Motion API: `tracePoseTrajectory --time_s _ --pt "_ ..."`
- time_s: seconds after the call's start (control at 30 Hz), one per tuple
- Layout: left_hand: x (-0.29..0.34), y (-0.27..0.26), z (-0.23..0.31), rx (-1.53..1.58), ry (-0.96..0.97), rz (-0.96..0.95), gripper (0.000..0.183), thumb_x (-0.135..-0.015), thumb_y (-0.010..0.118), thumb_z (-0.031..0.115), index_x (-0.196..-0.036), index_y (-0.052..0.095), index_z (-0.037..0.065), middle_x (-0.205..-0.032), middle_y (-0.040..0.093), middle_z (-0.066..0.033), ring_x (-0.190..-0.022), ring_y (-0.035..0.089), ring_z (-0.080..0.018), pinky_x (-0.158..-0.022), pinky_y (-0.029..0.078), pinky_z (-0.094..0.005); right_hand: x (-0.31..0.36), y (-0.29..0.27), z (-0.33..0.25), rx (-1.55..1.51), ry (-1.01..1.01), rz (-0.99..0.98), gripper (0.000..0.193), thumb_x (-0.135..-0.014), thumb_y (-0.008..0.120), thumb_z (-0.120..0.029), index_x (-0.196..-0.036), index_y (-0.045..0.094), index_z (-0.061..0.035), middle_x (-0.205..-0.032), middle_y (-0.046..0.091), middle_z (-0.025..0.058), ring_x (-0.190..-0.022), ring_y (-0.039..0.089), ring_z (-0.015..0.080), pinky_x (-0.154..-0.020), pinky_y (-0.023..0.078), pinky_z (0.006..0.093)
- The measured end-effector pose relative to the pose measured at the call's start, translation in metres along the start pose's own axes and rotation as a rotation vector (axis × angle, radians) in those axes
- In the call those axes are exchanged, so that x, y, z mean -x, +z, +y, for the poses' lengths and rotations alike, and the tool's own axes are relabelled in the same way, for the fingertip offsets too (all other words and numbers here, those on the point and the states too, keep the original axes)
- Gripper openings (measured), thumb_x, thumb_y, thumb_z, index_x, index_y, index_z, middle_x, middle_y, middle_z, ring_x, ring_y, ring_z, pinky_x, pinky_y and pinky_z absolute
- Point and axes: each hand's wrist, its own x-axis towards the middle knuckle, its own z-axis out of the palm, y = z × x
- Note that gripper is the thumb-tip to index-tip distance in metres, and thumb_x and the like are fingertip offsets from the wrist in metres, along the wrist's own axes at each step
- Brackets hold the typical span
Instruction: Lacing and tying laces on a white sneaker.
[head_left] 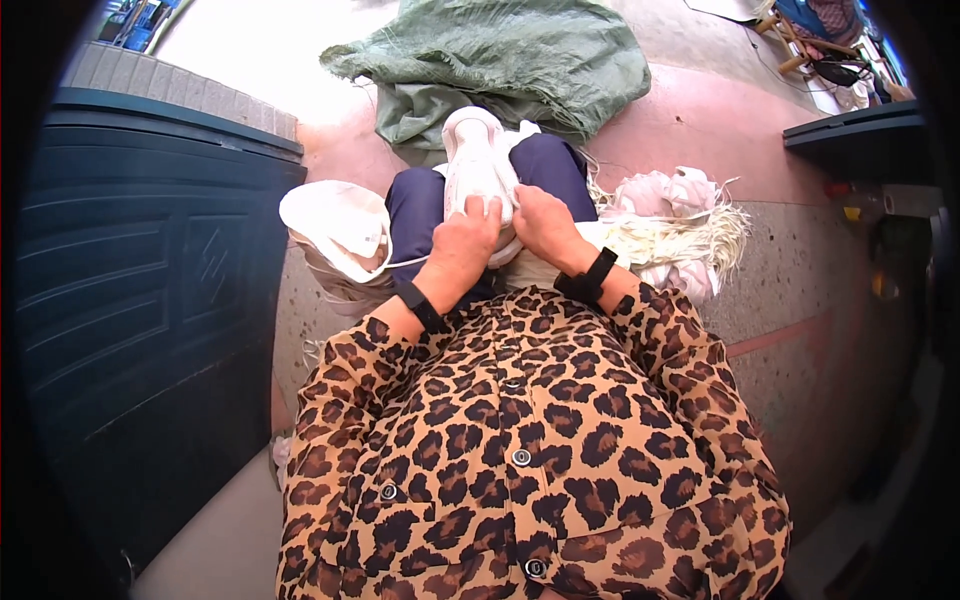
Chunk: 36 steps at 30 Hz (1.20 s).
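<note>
A white shoe (pixel 472 160) lies lengthwise between my knees, toe pointing away from me. My left hand (pixel 465 245) is closed over its near part, with bent fingers pressed on the upper. Against the shoe's right edge, my right hand (pixel 543 225) is closed in a pinch; what sits between its fingertips is too small to make out. A thin white cord runs out left from under my left hand toward a rounded white piece (pixel 340 225) beside my left knee. Beside my right thigh lies a bundle of cream-white laces (pixel 690 240).
Beyond my knees a green woven sack (pixel 510 60) is heaped on the floor. A dark blue panelled door (pixel 160 260) stands at my left, and a dark panel edge (pixel 850 130) at the right. Pale pink fabric (pixel 665 190) lies among the laces. Wooden furniture legs (pixel 795 45) show far right.
</note>
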Motion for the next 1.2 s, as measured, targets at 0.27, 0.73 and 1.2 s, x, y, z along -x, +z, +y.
tracePoseTrajectory --time_s 0.27,0.73,1.2 --pt "-0.004 -0.018 -0.005 0.261 -0.054 -0.245 0.037 -0.074 0.057 0.019 -0.109 0.047 0.009 -0.087 0.051 -0.0128 -0.064 0.061 -0.0256 -0.051 0.049 -0.0351 0.005 -0.001 -0.001 -0.073 -0.009 -0.045 0.021 -0.074 0.049 -0.013 -0.088 0.049 0.0018 -0.088 0.054 0.0216 -0.081 0.052 0.0379 -0.073 0.042 0.0448" --pt "0.017 0.037 -0.038 0.717 -0.439 -0.107 0.025 -0.079 0.053 0.021 -0.069 0.052 -0.002 -0.065 0.055 -0.025 -0.066 0.055 -0.0408 -0.059 0.044 -0.0462 0.01 0.013 0.003 -0.075 -0.119 0.02 0.026 -0.072 0.054 -0.006 -0.097 0.046 -0.0015 -0.093 0.052 0.0185 -0.083 0.052 0.0345 -0.072 0.044 0.0409" --pt "-0.004 -0.003 -0.018 0.653 -0.209 -0.088 0.018 -0.081 0.051 0.019 -0.079 0.057 0.002 -0.077 0.059 -0.0181 -0.071 0.058 -0.0347 -0.063 0.046 -0.0422 0.033 -0.079 0.059 -0.13 -0.008 0.003 0.01 -0.072 0.06 -0.009 -0.08 0.063 -0.0041 -0.077 0.058 0.0106 -0.079 0.055 0.0265 -0.071 0.044 0.0336"
